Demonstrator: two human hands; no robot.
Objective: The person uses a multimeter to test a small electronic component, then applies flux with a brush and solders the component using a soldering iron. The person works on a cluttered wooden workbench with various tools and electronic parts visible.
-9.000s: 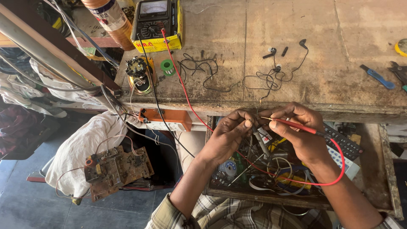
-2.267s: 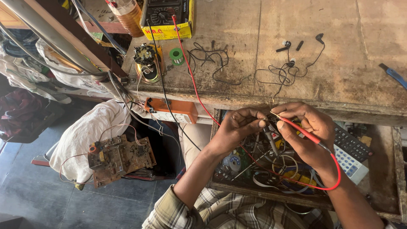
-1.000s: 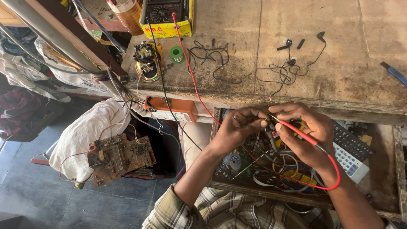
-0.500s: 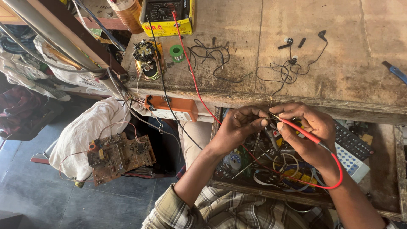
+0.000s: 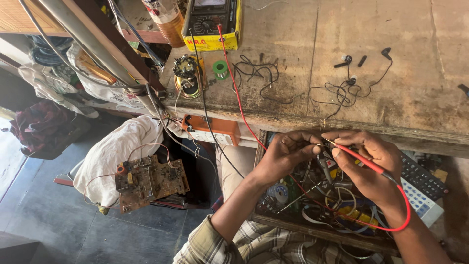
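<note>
Yellow boxed meter (image 5: 211, 22) top centre, right hand (image 5: 367, 164) pinching red probe (image 5: 359, 159) lying diagonally, tip pointing upper left, left hand (image 5: 283, 155) fingers closed on a small part, too small to identify.

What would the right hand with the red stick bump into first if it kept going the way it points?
Probably the left hand: the right hand aims its red probe leftward at those fingertips, which look almost touching, though depth is unclear.

hands (image 5: 288, 154) apparently pinching red probe (image 5: 359, 159)
</note>
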